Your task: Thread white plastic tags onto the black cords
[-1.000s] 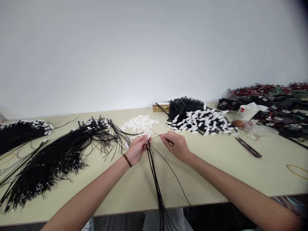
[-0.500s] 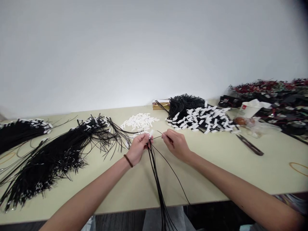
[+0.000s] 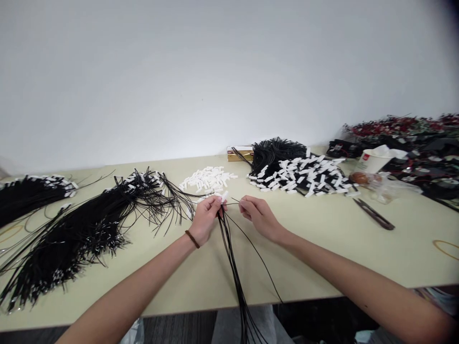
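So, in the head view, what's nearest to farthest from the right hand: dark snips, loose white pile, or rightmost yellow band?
1. Loose white pile: left, beyond the right hand.
2. Dark snips: to its right.
3. Yellow band: far right.

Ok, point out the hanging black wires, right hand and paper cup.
Hanging black wires point(image 3: 237, 285), head view: middle of the bundle.
Right hand point(image 3: 259, 216), head view: back of the hand.
Paper cup point(image 3: 372, 164), head view: side wall.

To the right there's a paper cup point(image 3: 369, 164), tissue point(image 3: 383, 151) poking out — a clear plastic bag point(image 3: 387, 190) before it, something round and brown point(image 3: 360, 178) at one end. Dark snips point(image 3: 384, 223) lie nearer, then a yellow band point(image 3: 442, 252) — and a gold box point(image 3: 234, 157) sits near the wall point(image 3: 202, 71).
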A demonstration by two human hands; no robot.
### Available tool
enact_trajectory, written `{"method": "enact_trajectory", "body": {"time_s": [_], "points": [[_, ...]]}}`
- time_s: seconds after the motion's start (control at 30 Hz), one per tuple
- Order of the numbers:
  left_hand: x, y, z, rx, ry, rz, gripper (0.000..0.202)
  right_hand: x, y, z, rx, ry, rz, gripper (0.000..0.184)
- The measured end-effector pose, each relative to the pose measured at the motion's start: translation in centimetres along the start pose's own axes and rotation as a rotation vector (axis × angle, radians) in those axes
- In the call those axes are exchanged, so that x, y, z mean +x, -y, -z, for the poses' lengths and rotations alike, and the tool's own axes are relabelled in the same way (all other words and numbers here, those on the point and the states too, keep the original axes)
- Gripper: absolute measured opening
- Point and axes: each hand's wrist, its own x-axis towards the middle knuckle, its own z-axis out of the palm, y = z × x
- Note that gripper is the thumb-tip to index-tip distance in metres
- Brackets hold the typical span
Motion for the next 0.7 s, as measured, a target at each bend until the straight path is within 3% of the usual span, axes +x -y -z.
{"method": "enact_trajectory", "body": {"time_s": [0.27, 0.7], "points": [[0.0, 0.11, 0.06, -0.003, 0.05, 0.002, 0.036, 0.25, -0.14, -0.22, 0.46, 0.075, -0.164, 0.026], [0.08, 0.32, 0.1, 0.019, 0.061, -0.022, 0.035, 0.13, -0.19, -0.37, 0.586, 0.113, -0.242, 0.028]]}}
